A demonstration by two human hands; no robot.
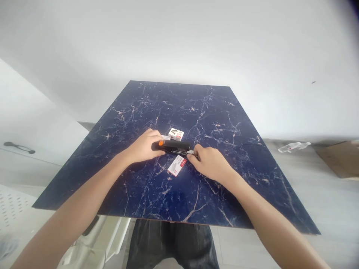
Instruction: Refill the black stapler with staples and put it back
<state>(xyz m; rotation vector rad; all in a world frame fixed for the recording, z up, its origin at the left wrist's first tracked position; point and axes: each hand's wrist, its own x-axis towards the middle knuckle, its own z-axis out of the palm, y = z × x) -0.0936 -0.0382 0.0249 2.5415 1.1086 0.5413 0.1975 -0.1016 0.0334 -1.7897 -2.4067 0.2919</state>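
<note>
A black stapler with an orange part lies on the dark blue marbled table. My left hand is closed around its left end. My right hand pinches at the stapler's right end, where a thin metal piece shows between the fingertips. A small staple box with a red and white label lies flat just in front of the stapler. A second small white box stands just behind it.
The table has a white wall behind it. A white cabinet with a dark handle is at the left. On the floor to the right lie a clear plastic wrapper and brown cardboard. White plastic furniture stands under the near left edge.
</note>
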